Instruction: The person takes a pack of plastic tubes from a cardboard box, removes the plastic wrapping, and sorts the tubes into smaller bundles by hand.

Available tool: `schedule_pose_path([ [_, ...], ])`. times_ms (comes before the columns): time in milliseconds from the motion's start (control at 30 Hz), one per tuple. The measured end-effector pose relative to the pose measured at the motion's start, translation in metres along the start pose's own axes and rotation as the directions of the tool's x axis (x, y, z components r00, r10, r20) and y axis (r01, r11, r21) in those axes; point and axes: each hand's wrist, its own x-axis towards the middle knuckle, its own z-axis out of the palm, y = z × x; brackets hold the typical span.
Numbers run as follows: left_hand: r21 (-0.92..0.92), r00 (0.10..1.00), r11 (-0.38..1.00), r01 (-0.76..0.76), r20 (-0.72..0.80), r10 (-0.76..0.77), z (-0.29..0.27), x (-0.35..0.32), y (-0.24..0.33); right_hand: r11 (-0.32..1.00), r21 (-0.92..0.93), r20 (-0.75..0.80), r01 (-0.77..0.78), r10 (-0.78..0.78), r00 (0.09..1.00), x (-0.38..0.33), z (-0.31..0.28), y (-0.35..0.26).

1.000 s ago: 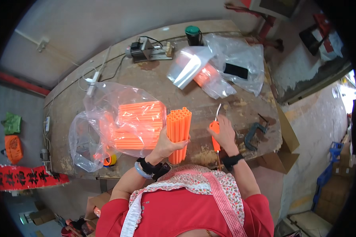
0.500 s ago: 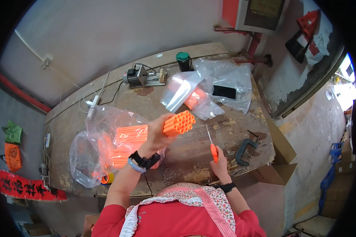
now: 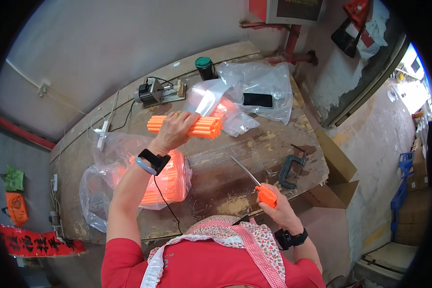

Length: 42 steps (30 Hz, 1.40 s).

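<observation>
My left hand [image 3: 174, 130] is closed around a bundle of orange plastic tubes [image 3: 205, 127], held above the table and lying almost level, its right ends in view. Below my left forearm, on the table, a clear plastic bag [image 3: 172, 180] holds more orange tubes. In my right hand [image 3: 282, 211] is a screwdriver [image 3: 266, 194] with an orange handle. Its long thin metal shaft slants up and left over the wood, apart from the tubes; the tip is too fine to make out.
A small motor [image 3: 150, 92] sits at the back of the worn wooden table [image 3: 216, 165]. Beside it are a green-lidded cup [image 3: 205, 68], clear plastic bags and a black phone [image 3: 258, 100]. A C-clamp [image 3: 288, 171] lies on the right, near an open cardboard box [image 3: 338, 165].
My left hand has swung the bundle up and left, turning its ends from facing me to pointing right. My right hand has moved down and right, with the screwdriver leaning further left.
</observation>
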Motion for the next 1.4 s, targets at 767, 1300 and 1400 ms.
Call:
schedule_pose_path([
  [767,-0.528,0.935,0.778,0.340,0.104,-0.338,-0.023,-0.019,0.019,0.997,-0.076,0.058,-0.009,0.014,0.998,-0.025,-0.019,-0.062],
  [1300,-0.180,0.992,0.979,-0.095,0.065,0.108,-0.032,-0.015,0.023,0.981,-0.161,0.093,0.110,-0.096,0.991,-0.020,-0.019,-0.066],
  [1400,-0.444,0.984,0.883,0.152,-0.021,-0.180,-0.032,-0.010,0.037,0.998,-0.061,0.120,-0.033,0.040,0.992,-0.014,-0.016,-0.071],
])
